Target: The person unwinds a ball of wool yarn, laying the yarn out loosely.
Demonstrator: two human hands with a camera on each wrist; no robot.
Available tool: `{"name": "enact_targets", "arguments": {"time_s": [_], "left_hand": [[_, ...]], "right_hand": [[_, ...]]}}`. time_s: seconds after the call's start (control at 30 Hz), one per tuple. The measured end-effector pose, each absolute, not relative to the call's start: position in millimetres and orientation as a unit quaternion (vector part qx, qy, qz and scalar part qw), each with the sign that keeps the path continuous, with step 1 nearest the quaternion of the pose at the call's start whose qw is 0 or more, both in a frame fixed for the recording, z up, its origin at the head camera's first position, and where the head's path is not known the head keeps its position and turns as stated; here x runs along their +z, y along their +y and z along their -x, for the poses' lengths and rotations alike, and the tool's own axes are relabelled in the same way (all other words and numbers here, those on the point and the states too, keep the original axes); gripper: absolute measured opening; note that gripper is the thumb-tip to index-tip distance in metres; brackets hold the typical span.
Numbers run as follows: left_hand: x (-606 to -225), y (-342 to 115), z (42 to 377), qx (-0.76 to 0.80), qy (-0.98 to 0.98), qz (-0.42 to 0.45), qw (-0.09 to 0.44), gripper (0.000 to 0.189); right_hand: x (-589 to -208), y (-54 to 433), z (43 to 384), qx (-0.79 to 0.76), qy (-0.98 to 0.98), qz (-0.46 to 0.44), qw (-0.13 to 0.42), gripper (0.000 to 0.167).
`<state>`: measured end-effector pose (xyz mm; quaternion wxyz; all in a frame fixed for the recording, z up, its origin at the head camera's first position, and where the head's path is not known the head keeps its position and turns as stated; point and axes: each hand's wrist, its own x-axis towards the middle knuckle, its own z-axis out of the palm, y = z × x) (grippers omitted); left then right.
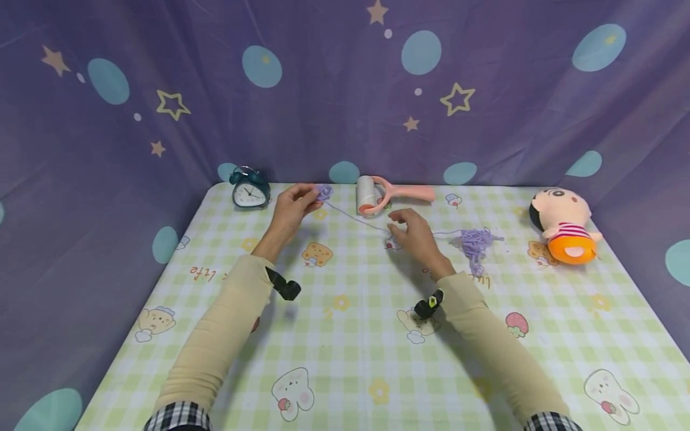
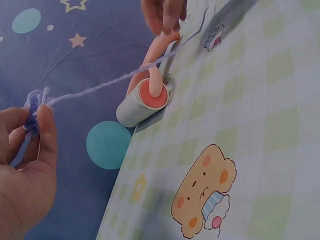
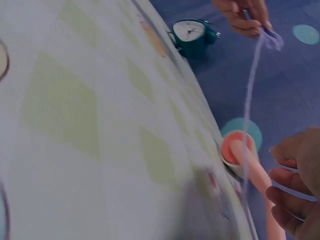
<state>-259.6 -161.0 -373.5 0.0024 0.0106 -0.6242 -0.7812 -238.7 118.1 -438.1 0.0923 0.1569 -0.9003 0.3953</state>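
Between its thumb and fingertips my left hand (image 1: 291, 206) pinches a small wound bundle of lilac yarn (image 2: 35, 107), held up near the table's far edge. A single yarn strand (image 1: 353, 218) runs from that bundle toward the right, past my right hand (image 1: 417, 236). The right hand's fingers (image 3: 287, 197) are loosely bent with gaps between them, and the strand passes beside them without being gripped. Beyond the right hand, the strand leads to a loose, tangled heap of yarn (image 1: 477, 244) on the tablecloth.
A pink-handled lint roller (image 1: 366, 194) lies at the back, behind the strand. A teal alarm clock (image 1: 250, 193) stands at the back left. At the right sits a plush doll (image 1: 568, 227) with orange bottoms. The checked tablecloth (image 1: 345, 353) reaches a patterned curtain (image 1: 334, 108).
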Motion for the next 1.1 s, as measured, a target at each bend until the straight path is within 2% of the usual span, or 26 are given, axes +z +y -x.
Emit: {"name": "enact_targets", "arguments": {"time_s": [0.2, 0.33, 0.47, 0.73, 0.87, 1.1], "left_hand": [[-373.2, -160.4, 260.1, -0.782, -0.623, -0.007, -0.002, 0.008], [-375.0, -161.0, 259.6, -0.78, -0.626, 0.01, -0.004, 0.018], [-375.8, -161.9, 259.5, -0.779, -0.626, 0.02, -0.003, 0.026], [-375.8, -162.6, 258.4, -0.778, -0.628, 0.021, -0.011, 0.03], [-375.4, -163.3, 258.6, -0.78, -0.625, 0.013, -0.028, 0.032], [-373.5, -165.2, 259.0, -0.788, -0.613, -0.004, -0.058, 0.036]], "right_hand": [[-443.1, 95.2, 244.2, 0.384, -0.897, -0.205, 0.079, 0.031], [-440.8, 81.7, 242.2, 0.377, -0.893, -0.235, 0.071, 0.025], [-436.9, 73.0, 238.0, 0.389, -0.886, -0.245, 0.055, 0.02], [-433.2, 68.1, 232.3, 0.406, -0.874, -0.264, 0.037, 0.02], [-423.6, 68.9, 227.6, 0.426, -0.867, -0.253, 0.053, 0.018], [-403.0, 74.5, 224.2, 0.485, -0.836, -0.227, 0.124, 0.017]]}}
